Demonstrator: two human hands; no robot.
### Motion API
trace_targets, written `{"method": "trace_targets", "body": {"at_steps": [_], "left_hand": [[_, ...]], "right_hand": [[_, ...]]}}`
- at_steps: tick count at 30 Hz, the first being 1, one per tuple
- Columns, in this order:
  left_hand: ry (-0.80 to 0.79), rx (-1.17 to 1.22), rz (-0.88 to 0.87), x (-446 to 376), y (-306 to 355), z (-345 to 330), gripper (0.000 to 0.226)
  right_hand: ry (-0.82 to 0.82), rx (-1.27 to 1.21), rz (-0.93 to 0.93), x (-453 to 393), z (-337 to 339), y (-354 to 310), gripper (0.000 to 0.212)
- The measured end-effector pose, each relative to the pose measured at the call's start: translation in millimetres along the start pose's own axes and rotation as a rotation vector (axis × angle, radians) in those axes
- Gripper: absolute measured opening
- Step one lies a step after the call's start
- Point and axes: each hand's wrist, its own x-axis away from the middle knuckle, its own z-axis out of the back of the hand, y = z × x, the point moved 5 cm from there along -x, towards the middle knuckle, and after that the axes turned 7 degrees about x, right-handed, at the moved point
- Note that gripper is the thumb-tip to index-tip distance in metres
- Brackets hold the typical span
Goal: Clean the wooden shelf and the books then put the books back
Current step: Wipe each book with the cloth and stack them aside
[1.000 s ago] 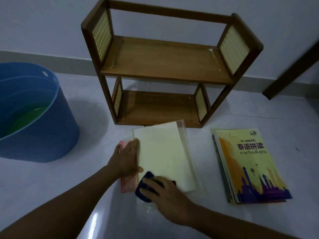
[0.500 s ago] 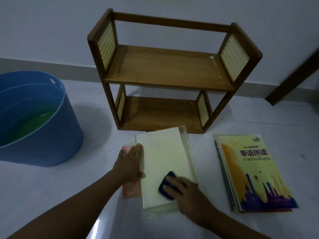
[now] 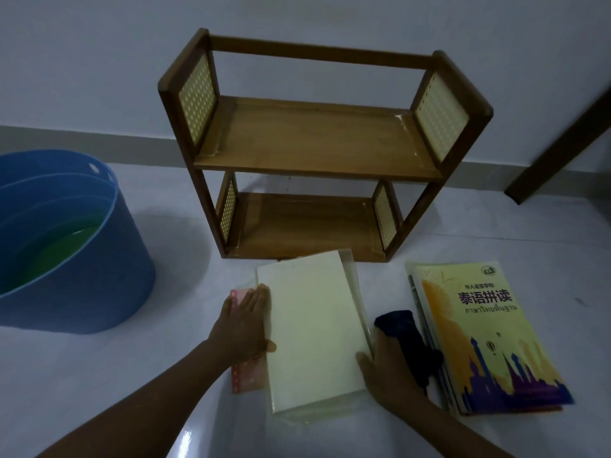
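A two-tier wooden shelf (image 3: 310, 140) stands bare against the wall. In front of it a pale cream book (image 3: 310, 328) lies flat in a clear sleeve, on top of a pink book (image 3: 246, 375). My left hand (image 3: 244, 322) presses flat on the cream book's left edge and the pink book. My right hand (image 3: 393, 368) sits at the cream book's right edge, thumb on the cover, fingers holding a dark blue cloth (image 3: 406, 338). To the right lies a stack of books with a yellow cover (image 3: 486, 338) on top.
A large blue tub (image 3: 82, 259) with greenish water stands on the white floor at the left. A dark wooden plank (image 3: 562, 133) leans against the wall at the far right.
My right hand with the cloth slid rightward across the cream cover and off it, ending at the book's right edge. My left hand stayed on the left edge.
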Motion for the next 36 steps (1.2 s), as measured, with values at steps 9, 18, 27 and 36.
{"method": "trace_targets", "body": {"at_steps": [9,18,27,36], "left_hand": [[0.016,0.085,0.007,14,-7,2,0.1],[0.018,0.024,0.005,19,-2,2,0.094],[0.086,0.03,-0.339,47,-25,-9,0.074],[0.329,0.624,-0.336,28,19,45,0.045]], "right_hand": [[-0.438,-0.228,-0.328,-25,-2,10,0.096],[-0.49,-0.329,-0.537,-3,-24,31,0.115],[-0.589,-0.637,-0.392,6,26,-11,0.025],[-0.541,-0.974,-0.213,-11,106,-42,0.036]]}}
